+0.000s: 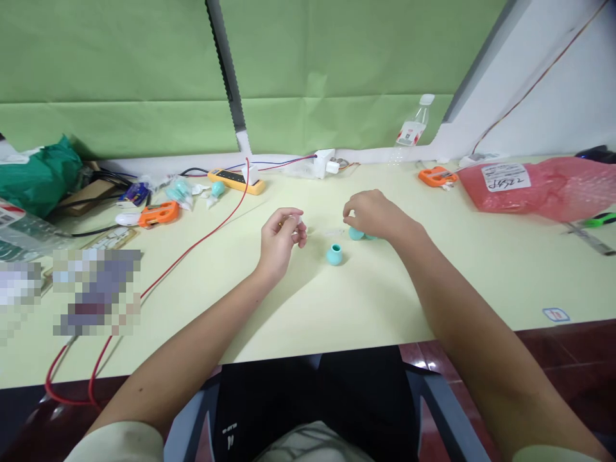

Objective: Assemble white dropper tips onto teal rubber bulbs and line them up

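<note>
The small turquoise pot (334, 255) stands on the bench (332, 314), round-bellied and upright with its open mouth up, so its axis runs vertically rather than along the surface. It sits in the gap between the two hands and nearer the body than either set of fingertips, touching neither. From the left hand (280, 240) it lies to the right and slightly towards the person; from the right hand (368, 213), to the left and more clearly towards the person. Neither hand is plainly the closer one.

The left hand is raised with its fingers curled and the thumb bent in; a small whitish piece (299, 220) shows at the fingers, but I cannot tell whether it is gripped. The right hand bends down over a turquoise piece (356, 234), more turquoise showing beside it, and whether the fingertips pinch anything is hidden.

Farther out, a red cable (195, 245) crosses the bench left of the left hand. Beyond it lie an orange tool (160, 213) and a yellow power strip (235, 181). To the right are another orange tool (437, 176) and a pink plastic bag (534, 192)
</note>
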### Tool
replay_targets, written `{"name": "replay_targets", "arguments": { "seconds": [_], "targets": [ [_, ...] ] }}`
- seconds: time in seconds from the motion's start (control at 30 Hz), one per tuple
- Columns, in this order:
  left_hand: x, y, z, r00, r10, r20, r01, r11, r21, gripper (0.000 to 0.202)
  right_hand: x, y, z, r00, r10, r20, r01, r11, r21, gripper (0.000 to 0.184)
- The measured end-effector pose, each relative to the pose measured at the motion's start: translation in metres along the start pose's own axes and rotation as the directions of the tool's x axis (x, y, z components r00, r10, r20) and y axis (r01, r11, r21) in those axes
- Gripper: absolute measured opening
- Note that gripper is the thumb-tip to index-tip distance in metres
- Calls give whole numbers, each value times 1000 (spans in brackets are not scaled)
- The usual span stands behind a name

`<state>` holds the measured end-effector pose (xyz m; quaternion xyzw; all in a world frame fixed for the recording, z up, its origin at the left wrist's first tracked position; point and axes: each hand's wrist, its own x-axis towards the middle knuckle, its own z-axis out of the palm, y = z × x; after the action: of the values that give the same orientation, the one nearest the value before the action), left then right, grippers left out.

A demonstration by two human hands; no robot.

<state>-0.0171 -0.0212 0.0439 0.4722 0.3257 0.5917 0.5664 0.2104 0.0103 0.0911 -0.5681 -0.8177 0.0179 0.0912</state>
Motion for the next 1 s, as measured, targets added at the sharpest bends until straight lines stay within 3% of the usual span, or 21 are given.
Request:
{"name": "replay_targets", "arguments": {
  "seconds": [0.1,0.2,0.53,0.83,0.93,1.0],
  "targets": [
    [-1,1,0,1000,11,-12,-10,1000,6,14,14,-11,-1,983,-7,186,39,985,-170,15],
    [-2,2,0,1000,15,-12,-16,1000,-13,15,24,-18,3,957,29,288,50,964,-263,14],
    [-3,2,1,1000,22,-16,-22,1000,-9,14,38,-14,14,922,56,382,85,936,-342,13],
    [-2,-3,-1,1000,23,-2,-23,1000,-9,13,40,-10,17,920,82,383,46,948,-313,9],
    [-2,-2,-2,1000,11,7,-11,1000,-26,13,33,-6,-1,952,93,293,-20,970,-243,7],
    [-3,-1,-2,999,-13,31,15,998,-69,14,21,-8,-21,985,55,164,-38,994,-107,11]
  ]
}}
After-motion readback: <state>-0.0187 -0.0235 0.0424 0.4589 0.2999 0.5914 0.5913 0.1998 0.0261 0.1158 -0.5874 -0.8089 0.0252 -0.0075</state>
